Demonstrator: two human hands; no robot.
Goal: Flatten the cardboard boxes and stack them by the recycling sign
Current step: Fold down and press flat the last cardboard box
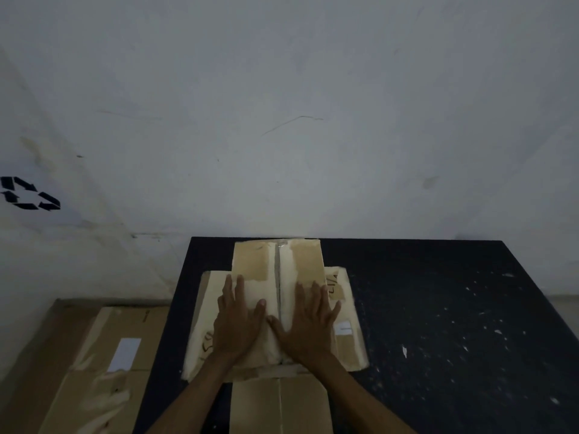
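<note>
The left hand [238,321] and right hand [308,324] lie side by side, fingers straight, palms pressing a flattened tan cardboard box [279,270] with torn, papery tape scars. It lies on a speckled black tabletop [454,324]. Left, seemingly lower, sit flat brown cartons [103,371] beneath a black recycling symbol [29,194].

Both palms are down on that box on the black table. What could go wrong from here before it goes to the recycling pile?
1. The left hand and right hand press flat near the middle seam of the tan cardboard box; once released, its flaps may spring up.
2. The near brown flap hangs past the black speckled table edge, so the box could slide off.
3. The flattened brown boxes sit low at left, under the black recycling sign; carrying it there could let it unfold.
</note>
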